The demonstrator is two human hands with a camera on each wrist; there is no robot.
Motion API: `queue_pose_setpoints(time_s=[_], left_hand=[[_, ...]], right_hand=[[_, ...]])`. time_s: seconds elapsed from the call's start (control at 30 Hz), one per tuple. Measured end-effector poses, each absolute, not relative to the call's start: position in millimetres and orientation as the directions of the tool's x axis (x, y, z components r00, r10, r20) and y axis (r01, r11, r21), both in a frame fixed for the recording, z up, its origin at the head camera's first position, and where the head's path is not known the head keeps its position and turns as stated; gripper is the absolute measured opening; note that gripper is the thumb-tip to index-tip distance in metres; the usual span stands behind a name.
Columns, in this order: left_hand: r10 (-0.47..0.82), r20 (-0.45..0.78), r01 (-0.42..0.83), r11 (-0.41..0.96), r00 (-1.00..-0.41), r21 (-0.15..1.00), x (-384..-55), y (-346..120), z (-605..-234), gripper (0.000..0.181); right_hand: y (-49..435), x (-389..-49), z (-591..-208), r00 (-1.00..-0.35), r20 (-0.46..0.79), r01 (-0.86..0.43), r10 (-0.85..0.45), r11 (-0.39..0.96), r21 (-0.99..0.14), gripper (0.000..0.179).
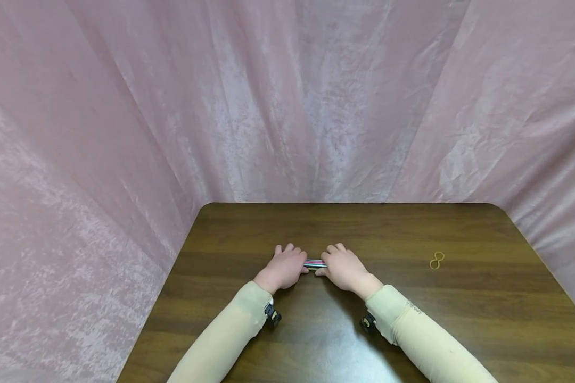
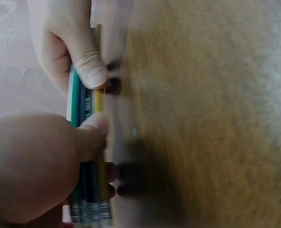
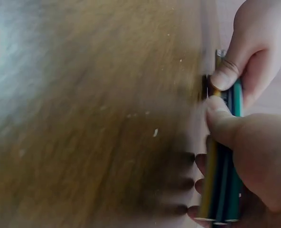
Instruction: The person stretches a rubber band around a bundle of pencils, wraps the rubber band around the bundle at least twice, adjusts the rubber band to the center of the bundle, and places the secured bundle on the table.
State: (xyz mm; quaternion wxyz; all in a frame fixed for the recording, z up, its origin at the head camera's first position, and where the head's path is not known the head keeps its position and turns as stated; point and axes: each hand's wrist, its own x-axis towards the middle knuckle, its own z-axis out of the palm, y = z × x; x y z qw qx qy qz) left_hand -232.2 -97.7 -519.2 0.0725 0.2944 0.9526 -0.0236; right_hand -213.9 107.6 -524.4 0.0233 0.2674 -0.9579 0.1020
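Note:
A bundle of several pencils (image 1: 315, 263) lies crosswise between both hands, close over the table. Green, dark and yellow barrels show in the left wrist view, with silvery ferrules (image 2: 90, 211) at the left end. My left hand (image 1: 285, 267) grips the left part, thumb along the near side and fingers curled round the far side. The right hand (image 1: 345, 267) holds the right part the same way, the two thumbs close together. Flat barrel ends (image 3: 220, 220) show past the right hand in the right wrist view. Much of the bundle is hidden by the hands.
A yellow rubber band (image 1: 436, 260), twisted into a figure eight, lies on the wooden table (image 1: 484, 319) to the right of the hands. Pink curtains (image 1: 316, 106) hang behind the table's far edge and along its sides.

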Motion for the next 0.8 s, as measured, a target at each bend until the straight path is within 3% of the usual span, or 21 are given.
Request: queue_pose_setpoints(time_s=[0.27, 0.4, 0.6, 0.8], left_hand=[[0.596, -0.047, 0.597, 0.803, -0.801, 0.009, -229, -95, -522, 0.013], [0.603, -0.007, 0.602, 0.796, -0.798, -0.057, -225, -91, -523, 0.02], [0.638, 0.14, 0.617, 0.769, -0.757, -0.17, -225, -80, -527, 0.015], [0.627, 0.21, 0.583, 0.777, -0.75, -0.236, -225, -76, -528, 0.011]], right_hand=[[115, -212, -530, -0.853, 0.184, -0.518, -0.489, 0.834, -0.188, 0.034], [117, -211, -535, -0.832, 0.255, -0.538, -0.493, 0.829, -0.151, 0.036], [115, -210, -537, -0.773, 0.418, -0.55, -0.476, 0.832, -0.069, 0.038], [115, -212, -535, -0.775, 0.449, -0.515, -0.445, 0.856, -0.039, 0.038]])
